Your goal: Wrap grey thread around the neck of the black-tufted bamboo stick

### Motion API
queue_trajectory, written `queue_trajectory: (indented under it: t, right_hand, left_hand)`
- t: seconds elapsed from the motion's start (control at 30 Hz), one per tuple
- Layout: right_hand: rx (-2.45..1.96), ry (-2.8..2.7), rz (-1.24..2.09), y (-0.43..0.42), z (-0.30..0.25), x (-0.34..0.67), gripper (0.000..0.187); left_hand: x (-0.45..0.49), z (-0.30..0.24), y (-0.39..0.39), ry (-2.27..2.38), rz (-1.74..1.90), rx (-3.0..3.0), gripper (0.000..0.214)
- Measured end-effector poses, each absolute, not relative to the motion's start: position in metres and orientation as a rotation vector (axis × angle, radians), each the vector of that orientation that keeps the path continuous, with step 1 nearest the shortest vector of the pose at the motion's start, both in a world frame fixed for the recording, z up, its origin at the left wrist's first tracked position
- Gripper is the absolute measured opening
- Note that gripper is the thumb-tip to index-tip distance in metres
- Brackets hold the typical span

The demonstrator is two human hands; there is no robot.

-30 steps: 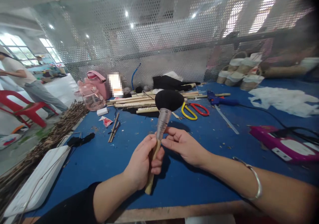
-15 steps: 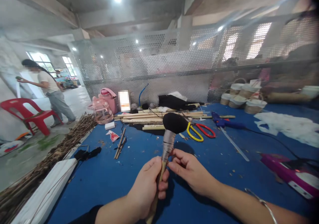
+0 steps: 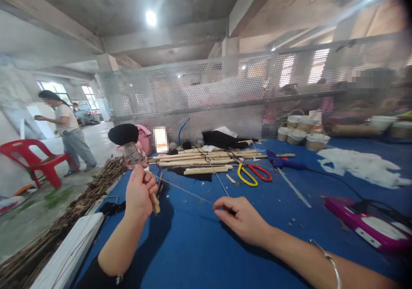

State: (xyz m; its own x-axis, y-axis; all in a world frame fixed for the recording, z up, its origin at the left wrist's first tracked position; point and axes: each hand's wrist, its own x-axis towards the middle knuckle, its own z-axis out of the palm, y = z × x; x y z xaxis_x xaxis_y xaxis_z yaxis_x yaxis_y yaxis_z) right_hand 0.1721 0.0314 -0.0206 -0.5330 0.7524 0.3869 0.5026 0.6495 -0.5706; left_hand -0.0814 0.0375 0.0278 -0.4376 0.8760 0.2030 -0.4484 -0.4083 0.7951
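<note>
My left hand (image 3: 139,192) is closed around a wooden stick (image 3: 155,203) with a rounded black head (image 3: 123,133), raised at the left above the table. Below the head, the neck looks wrapped in pale material, hard to tell from the clear pink bottle behind it. A thin thread (image 3: 185,190) runs taut from beside the stick to my right hand (image 3: 243,218). Thumb and forefinger of that hand pinch the thread low over the blue table (image 3: 193,246). A second pale strand (image 3: 221,184) slants from the stick pile towards the right hand.
Scissors (image 3: 247,175) with yellow and red handles lie by a pile of sticks (image 3: 206,160). A blue glue gun (image 3: 283,162), white plastic (image 3: 360,167) and a purple device (image 3: 363,227) are on the right. Behind the left side, a person (image 3: 67,126) stands near a red chair (image 3: 35,158).
My left hand has carried the black-headed stick left and up, away from my right hand. Their gap has widened, with thread now stretched between them. The view has shifted slightly.
</note>
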Motion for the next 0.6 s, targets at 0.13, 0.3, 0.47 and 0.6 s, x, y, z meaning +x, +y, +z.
queue_trajectory:
  t: [0.13, 0.3, 0.47, 0.6]
  right_hand:
    - [-0.842, -2.115, -0.04, 0.032, -0.005, 0.192, 0.018]
    - [-0.845, -1.895, -0.437, 0.017, 0.008, 0.227, 0.012]
    - [-0.869, -1.922, -0.574, -0.003, 0.012, 0.247, 0.011]
    - [-1.076, -1.833, -0.569, -0.027, 0.008, 0.279, 0.014]
  left_hand:
    - [-0.089, 0.026, 0.042, 0.859, 1.975, 0.828, 0.021]
    - [-0.079, 0.025, 0.038, 0.86, 1.897, 0.895, 0.023]
    - [-0.085, 0.028, 0.038, 0.843, 1.974, 0.856, 0.022]
    - [-0.093, 0.026, 0.043, 0.868, 2.0, 0.812, 0.022]
